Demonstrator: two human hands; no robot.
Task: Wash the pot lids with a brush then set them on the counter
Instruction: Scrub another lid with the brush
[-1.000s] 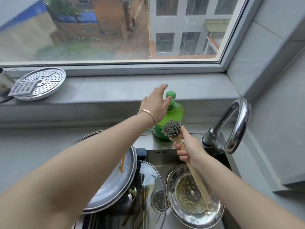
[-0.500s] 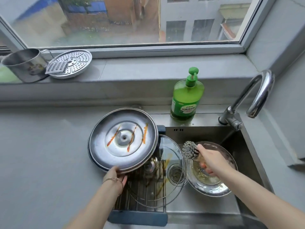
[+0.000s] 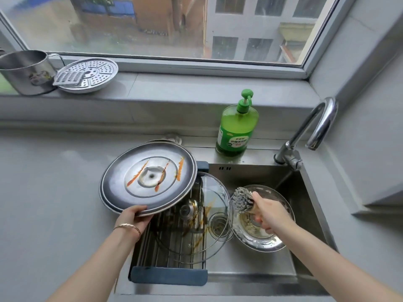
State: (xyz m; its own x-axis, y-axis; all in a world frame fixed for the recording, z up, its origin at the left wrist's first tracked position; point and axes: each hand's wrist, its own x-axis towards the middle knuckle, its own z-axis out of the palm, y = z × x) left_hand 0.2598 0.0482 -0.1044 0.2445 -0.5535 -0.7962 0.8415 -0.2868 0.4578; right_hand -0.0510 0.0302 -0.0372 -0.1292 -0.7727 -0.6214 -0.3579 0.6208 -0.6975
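A blue-ended rack (image 3: 168, 277) spans the left of the sink (image 3: 250, 175). On it lies a glass lid (image 3: 214, 188), streaked brown. Just above the rack, the left hand (image 3: 133, 219) grips the near rim of a large steel lid (image 3: 148, 177), fingers curled over its edge. That lid tilts across the sink's left edge, overlapping the glass one, with orange smears still across its face. To the right, the right hand (image 3: 269, 214) is closed round the handle of a brush (image 3: 242, 199), whose bristles point up and left over a small lid (image 3: 261, 240) in the basin, itself filmed with residue.

By the look of it the washing has barely begun. All three lids show dirt, none rests clean on the counter (image 3: 54, 192), and no water can be seen running from the tap (image 3: 316, 127). The steel lid seems next for scrubbing. Behind the sink stands a green soap bottle (image 3: 237, 129). Farther back, a steamer plate (image 3: 87, 75) and a steel mug (image 3: 24, 70) sit on the sill.
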